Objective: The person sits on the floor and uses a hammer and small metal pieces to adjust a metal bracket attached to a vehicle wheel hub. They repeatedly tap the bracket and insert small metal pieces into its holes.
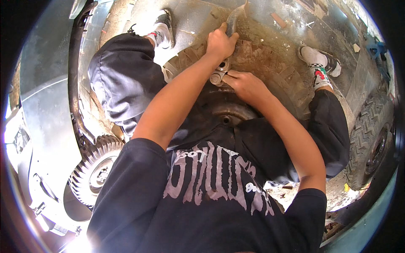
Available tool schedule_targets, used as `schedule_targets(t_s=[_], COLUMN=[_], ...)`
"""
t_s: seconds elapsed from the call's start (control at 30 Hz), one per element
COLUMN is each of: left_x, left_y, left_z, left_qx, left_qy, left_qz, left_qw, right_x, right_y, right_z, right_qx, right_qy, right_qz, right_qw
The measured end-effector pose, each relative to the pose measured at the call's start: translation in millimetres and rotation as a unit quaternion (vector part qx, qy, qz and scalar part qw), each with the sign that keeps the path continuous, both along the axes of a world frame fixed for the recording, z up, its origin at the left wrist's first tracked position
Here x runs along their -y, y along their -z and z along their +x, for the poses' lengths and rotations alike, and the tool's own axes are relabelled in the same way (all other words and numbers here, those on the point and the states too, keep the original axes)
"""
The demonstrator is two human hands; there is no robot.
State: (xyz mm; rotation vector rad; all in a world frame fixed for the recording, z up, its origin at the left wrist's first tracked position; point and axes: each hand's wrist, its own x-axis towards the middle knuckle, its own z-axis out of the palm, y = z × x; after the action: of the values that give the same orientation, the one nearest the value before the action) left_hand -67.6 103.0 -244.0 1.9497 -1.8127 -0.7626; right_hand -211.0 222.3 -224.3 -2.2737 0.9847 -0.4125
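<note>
My left hand (221, 43) is wrapped around a curved metal bar (236, 20), whose bent end sticks out beyond the fist, away from me. Just below that fist sits a grey metal fitting (217, 78) with round, ring-like ends. The fingers of my right hand (247, 87) are closed at its right side, fingertips against the metal. Whether the bar and fitting are one piece is hidden by my left hand and forearm. Both are above a large worn tyre (270, 69) lying flat between my legs, with its rusty wheel rim (230, 110) toward me.
A vehicle body panel (46, 109) stands at the left, with a knobbly tyre (95, 173) below it. Another treaded tyre (367, 143) stands upright at the right. Small debris and a reddish fragment (278, 20) lie on the stained floor. Blue objects (376, 50) are at the far right.
</note>
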Motion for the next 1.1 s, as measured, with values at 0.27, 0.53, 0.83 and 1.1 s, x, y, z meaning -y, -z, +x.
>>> schedule_targets(t_s=[0.27,0.53,0.83,1.1], left_x=[1,0,1,2], left_y=[-10,-6,-6,-13], left_z=[-2,-2,-3,0], left_qx=[0.026,0.016,0.01,0.02], left_qy=[0.02,0.005,-0.009,0.005], left_qz=[0.023,0.029,0.013,0.025], left_qw=[0.999,0.999,1.0,0.999], right_x=[-6,-10,-12,-20], right_y=[5,7,6,4], right_z=[-3,-8,-11,-4], right_qx=[0.027,0.053,0.071,0.072], right_qy=[0.033,0.046,0.061,0.079], right_qz=[0.002,0.011,0.015,0.051], right_qw=[0.999,0.997,0.995,0.993])
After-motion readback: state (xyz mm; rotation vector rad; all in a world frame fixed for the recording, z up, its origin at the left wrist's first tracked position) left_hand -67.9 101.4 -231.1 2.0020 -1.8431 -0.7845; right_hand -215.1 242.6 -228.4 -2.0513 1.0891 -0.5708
